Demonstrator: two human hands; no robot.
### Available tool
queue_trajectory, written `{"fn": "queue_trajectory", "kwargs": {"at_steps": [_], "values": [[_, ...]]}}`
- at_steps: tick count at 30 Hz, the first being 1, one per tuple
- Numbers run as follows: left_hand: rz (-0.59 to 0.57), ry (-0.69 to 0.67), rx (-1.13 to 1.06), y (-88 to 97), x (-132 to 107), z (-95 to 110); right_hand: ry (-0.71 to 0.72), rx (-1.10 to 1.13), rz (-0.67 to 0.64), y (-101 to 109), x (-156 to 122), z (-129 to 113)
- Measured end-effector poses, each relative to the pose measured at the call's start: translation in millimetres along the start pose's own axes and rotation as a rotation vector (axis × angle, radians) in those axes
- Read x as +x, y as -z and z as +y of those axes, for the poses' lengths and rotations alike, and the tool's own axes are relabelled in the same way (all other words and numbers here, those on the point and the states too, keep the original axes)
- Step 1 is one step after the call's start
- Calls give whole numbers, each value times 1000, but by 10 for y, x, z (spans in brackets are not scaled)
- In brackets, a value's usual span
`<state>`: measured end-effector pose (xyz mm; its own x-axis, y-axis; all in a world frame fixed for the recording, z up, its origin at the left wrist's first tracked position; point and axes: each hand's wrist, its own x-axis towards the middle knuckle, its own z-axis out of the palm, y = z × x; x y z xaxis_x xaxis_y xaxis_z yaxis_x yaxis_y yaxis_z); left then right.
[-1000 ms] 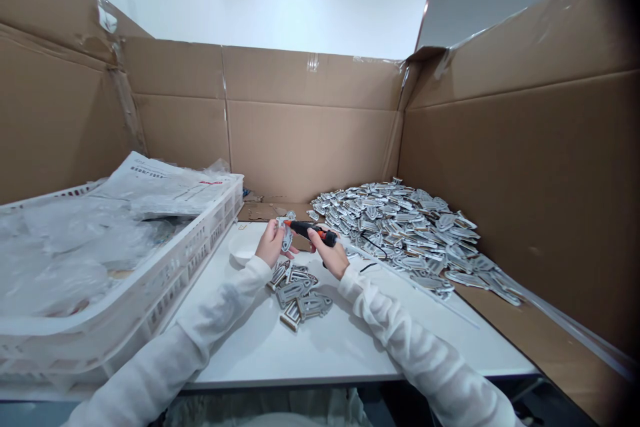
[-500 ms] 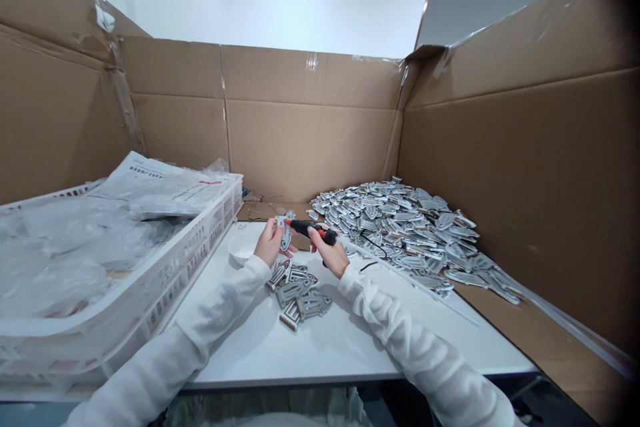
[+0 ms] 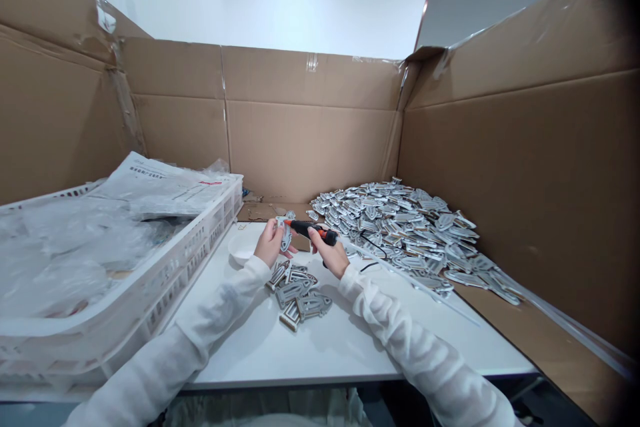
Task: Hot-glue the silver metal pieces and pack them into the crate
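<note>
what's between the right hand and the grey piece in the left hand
In the head view, the front of a black-and-orange handheld tool reaches from the right hand toward the grey piece in the left hand.

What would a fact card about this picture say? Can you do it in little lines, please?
Left hand: holds a small gray piece
Right hand: grips a black-and-orange tool
Tool tip: at the gray piece; too small to tell if touching
Near the hands: small heap of gray pieces on a white table
Right side: big pile of similar pieces
Left side: white basket with clear plastic and papers
Around: cardboard walls
</note>
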<state>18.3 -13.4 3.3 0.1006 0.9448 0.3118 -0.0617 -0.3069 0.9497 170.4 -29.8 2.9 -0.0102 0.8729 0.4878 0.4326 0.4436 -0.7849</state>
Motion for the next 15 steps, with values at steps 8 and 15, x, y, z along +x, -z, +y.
{"fn": "queue_trajectory", "kwargs": {"at_steps": [8, 15], "values": [[22, 32, 2, 10, -4, 10, 106, -62, 28, 6, -7, -38], [65, 15, 86, 28, 11, -23, 154, -164, 132, 0, -42, -115]]}}
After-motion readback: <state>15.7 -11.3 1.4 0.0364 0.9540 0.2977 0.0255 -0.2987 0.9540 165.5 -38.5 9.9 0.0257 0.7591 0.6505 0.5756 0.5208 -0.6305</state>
